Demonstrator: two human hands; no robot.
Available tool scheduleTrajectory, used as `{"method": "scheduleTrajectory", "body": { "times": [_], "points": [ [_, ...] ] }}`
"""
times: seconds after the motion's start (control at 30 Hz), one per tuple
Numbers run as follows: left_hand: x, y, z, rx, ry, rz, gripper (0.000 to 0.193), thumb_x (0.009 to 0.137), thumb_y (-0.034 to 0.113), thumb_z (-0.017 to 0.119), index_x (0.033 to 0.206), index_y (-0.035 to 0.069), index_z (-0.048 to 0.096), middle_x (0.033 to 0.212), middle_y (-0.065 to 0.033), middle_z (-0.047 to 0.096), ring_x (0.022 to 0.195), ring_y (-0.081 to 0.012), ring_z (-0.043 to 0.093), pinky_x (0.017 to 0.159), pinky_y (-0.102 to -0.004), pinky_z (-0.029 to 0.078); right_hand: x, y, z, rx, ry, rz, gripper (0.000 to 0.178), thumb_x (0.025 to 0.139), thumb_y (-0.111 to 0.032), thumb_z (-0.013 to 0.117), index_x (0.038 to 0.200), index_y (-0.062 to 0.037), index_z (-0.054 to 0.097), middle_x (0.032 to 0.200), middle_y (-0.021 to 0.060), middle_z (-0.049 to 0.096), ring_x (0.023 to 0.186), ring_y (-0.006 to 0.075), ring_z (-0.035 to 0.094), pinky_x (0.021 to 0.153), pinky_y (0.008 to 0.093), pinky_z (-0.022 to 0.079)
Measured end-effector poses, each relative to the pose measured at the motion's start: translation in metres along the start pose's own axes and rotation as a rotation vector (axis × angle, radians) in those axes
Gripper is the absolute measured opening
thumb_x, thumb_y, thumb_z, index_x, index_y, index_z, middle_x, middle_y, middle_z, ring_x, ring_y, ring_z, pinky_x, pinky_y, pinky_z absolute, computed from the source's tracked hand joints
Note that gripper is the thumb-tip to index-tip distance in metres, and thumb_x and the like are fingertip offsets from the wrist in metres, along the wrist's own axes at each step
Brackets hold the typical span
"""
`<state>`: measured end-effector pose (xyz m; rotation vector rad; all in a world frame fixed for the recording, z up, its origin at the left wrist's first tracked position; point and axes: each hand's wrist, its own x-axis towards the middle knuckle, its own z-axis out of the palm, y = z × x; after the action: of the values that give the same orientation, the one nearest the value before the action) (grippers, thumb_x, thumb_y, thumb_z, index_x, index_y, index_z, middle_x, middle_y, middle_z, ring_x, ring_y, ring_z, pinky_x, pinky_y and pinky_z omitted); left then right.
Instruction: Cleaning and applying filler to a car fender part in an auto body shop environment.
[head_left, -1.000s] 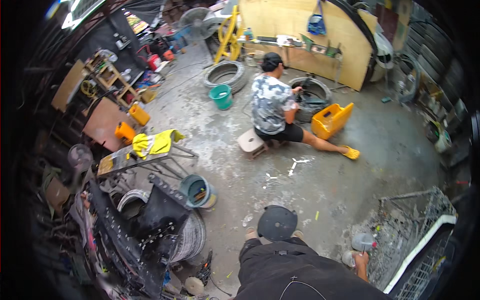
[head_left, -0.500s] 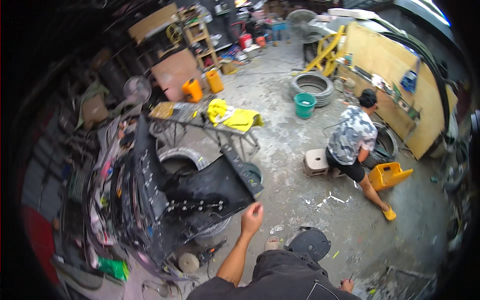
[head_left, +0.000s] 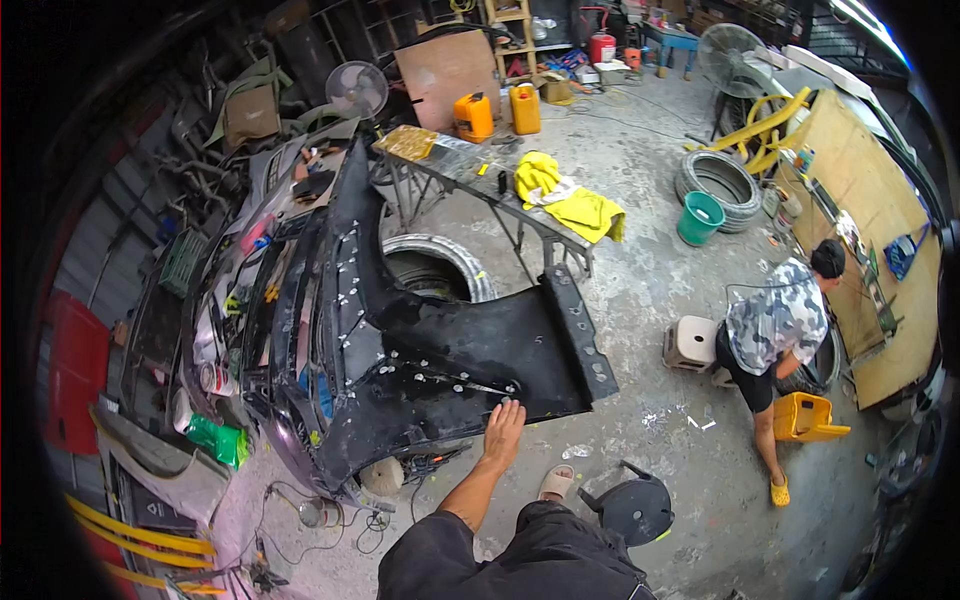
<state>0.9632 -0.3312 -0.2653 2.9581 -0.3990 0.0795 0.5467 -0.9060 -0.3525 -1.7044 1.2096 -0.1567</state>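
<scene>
A large black car body panel, dotted with whitish spots, lies before me, with a flange along its right end. My left hand rests at its near edge, fingers stretched forward and touching the dark surface. Nothing shows in its grip. A thin pale streak runs over the panel just ahead of the fingertips; I cannot tell whether it is an object or a mark. My right hand is out of the picture.
A round black stool stands by my foot. Left are stacked car parts and a cable. A tyre sits behind the panel, near a trestle with yellow cloth. At right, a person is beside a pale stool.
My left hand has gone from curled beside the panel's corner to flat on its near edge. My right hand has left the view. The view has swung left and downward.
</scene>
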Motion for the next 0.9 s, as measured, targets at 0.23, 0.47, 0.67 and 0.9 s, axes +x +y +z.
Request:
{"method": "scheduleTrajectory", "body": {
  "times": [0.23,0.47,0.67,0.9],
  "points": [
    [-0.002,-0.012,0.001,-0.176,0.109,0.103,0.054,0.073,-0.003,0.068,0.127,-0.003,0.062,0.138,-0.0213,0.058,0.136,-0.0378,0.048,0.111,-0.0481,0.041,0.021,-0.01,0.007,-0.007,-0.072,-0.007,0.024,0.097,-0.023,0.061,0.09,-0.0009,0.068,0.071,0.0062,0.064,0.061,0.0188,0.057,0.058,0.0376,0.047],
    [-0.028,-0.016,-0.023,-0.64,0.253,-0.27,0.021,0.094,0.009,0.064,0.114,0.004,0.067,0.111,-0.0219,0.071,0.099,-0.0414,0.069,0.084,-0.0504,0.056,0.038,0.048,-0.022,0.002,-0.082,-0.001,0.03,0.1,-0.027,0.06,0.092,-0.0003,0.07,0.07,0.006,0.064,0.061,0.0189,0.056,0.058,0.0375,0.046],
    [-0.108,-0.01,-0.075,-0.555,0.246,-0.72,0.041,0.095,0.049,0.067,0.093,0.008,0.072,0.074,-0.0149,0.072,0.075,-0.038,0.072,0.066,-0.0456,0.054,0.051,0.075,0.026,-0.274,-0.323,-0.177,0.053,0.105,-0.046,0.052,0.089,0.0006,0.073,0.066,0.0067,0.061,0.062,0.0179,0.055,0.061,0.038,0.044],
    [-0.171,-0.126,-0.092,-0.237,0.706,-0.731,0.014,0.094,0.022,0.066,0.101,0.012,0.071,0.091,-0.0132,0.07,0.085,-0.0358,0.068,0.074,-0.0468,0.054,-0.023,0.069,0.01,-1.014,-0.498,-0.573,0.032,0.1,-0.03,0.049,0.098,-0.0044,0.068,0.076,0.0088,0.065,0.073,0.0256,0.064,0.067,0.0425,0.053]
  ]
}}
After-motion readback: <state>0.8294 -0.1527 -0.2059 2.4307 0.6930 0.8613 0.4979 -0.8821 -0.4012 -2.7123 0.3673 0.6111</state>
